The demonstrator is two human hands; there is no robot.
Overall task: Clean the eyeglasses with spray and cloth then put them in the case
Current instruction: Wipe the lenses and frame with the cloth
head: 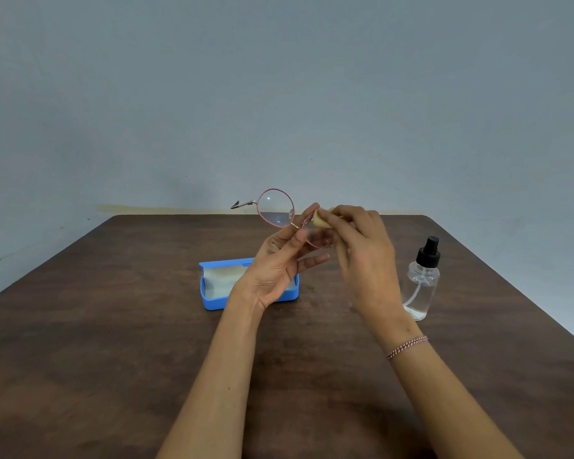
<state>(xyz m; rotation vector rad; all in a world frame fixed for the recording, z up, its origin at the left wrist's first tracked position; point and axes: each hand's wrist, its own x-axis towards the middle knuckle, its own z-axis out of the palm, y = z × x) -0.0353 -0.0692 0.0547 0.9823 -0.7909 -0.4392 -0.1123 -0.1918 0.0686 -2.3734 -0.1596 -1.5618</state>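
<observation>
Round pink-rimmed eyeglasses [275,208] are held up above the table. My left hand [280,263] pinches them at the bridge, palm toward me. My right hand [362,246] pinches a small pale yellow cloth [322,219] against the right lens, which is mostly hidden behind the fingers. The left lens shows fully, with its temple arm sticking out to the left. An open blue case [212,293] with a pale lining lies on the table under my left hand. A clear spray bottle [421,283] with a black nozzle stands upright to the right of my right wrist.
The dark brown wooden table [113,342] reaches back to a grey wall [279,94]. Its back corners are cut off at an angle. A red and white thread bracelet [407,346] circles my right wrist.
</observation>
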